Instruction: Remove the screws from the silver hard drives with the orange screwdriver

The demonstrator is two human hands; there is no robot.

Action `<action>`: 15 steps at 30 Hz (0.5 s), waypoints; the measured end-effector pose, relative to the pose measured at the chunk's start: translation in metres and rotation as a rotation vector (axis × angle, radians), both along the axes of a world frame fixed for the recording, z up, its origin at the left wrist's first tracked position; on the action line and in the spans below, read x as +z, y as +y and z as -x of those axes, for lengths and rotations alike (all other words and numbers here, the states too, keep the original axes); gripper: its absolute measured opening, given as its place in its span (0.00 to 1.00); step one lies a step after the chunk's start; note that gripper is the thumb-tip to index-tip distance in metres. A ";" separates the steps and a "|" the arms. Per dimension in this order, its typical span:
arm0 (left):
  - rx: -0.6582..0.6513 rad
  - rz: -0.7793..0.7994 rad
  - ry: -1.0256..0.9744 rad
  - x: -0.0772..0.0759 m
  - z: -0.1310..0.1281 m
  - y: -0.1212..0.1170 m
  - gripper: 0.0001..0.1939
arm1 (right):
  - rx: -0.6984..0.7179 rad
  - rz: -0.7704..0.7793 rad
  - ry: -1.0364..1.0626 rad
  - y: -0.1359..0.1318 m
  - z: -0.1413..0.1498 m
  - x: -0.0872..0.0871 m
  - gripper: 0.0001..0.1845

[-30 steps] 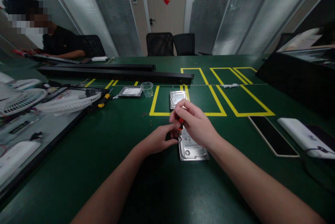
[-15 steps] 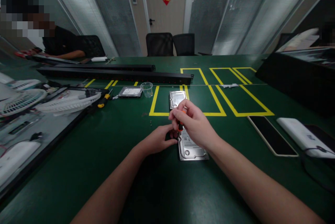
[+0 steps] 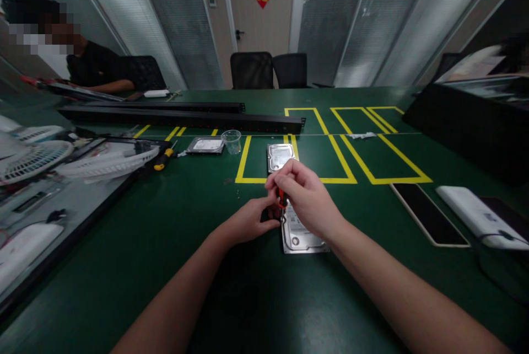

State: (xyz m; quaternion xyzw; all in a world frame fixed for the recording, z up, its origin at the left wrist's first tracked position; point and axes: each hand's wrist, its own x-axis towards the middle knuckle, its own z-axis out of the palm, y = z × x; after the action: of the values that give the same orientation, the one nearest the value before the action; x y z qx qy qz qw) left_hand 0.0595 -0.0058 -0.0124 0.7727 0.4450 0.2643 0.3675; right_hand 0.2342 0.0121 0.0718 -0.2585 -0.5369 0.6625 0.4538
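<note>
A silver hard drive [image 3: 305, 238] lies flat on the green table, its upper right part covered by my right hand. My right hand [image 3: 308, 191] is closed round the red-orange and black handle of a screwdriver [image 3: 282, 197], held upright with its tip at the drive's left edge. My left hand [image 3: 252, 219] grips that same edge with thumb and curled fingers, close to the screwdriver's shaft; some fingertips are hidden. Just beyond my hands sits a second hard drive [image 3: 279, 156]. A few tiny screws [image 3: 238, 195] lie left of my hands.
Farther left are another hard drive [image 3: 205, 145], a clear plastic cup [image 3: 232, 142] and a yellow-black screwdriver [image 3: 165, 159]. Long black power strips [image 3: 185, 119] cross the back. A phone [image 3: 430, 213] and a white device [image 3: 481, 216] lie right. A person [image 3: 99, 67] sits far left.
The screwdriver's handle has turned and shifted slightly in my right hand, its tip staying at the drive's edge. My left hand and the drive look unmoved.
</note>
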 end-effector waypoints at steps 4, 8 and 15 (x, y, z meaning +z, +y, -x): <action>0.006 0.005 -0.016 -0.003 0.000 0.000 0.10 | 0.085 0.009 -0.002 -0.001 -0.002 0.003 0.07; 0.004 0.005 -0.025 -0.004 0.001 0.000 0.09 | 0.172 -0.033 0.010 0.003 -0.007 0.001 0.16; -0.003 -0.004 -0.002 -0.002 0.001 0.000 0.10 | 0.068 -0.011 -0.026 0.003 -0.005 0.000 0.08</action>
State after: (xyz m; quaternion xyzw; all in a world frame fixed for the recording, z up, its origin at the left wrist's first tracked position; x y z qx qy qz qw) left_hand 0.0586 -0.0054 -0.0140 0.7739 0.4430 0.2651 0.3669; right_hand 0.2394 0.0150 0.0714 -0.2464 -0.5550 0.6710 0.4254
